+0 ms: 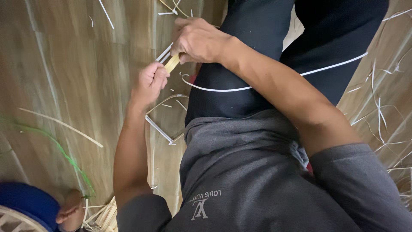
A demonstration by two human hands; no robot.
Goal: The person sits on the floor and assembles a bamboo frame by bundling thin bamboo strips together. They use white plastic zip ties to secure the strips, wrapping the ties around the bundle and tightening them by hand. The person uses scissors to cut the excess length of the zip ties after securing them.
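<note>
My left hand and my right hand meet in front of my knee, both pinching a short pale bamboo strip. The left grips its lower end, the right its upper end. A long thin white sliver curls away from the hands and lies across my dark trouser leg, running off to the right. It is hidden whether a tool sits in either hand.
Wooden floor scattered with thin bamboo shavings. A bent sliver loop lies beside my leg. A green strip trails at left. Another person's limb, a blue object and woven wickerwork sit at bottom left.
</note>
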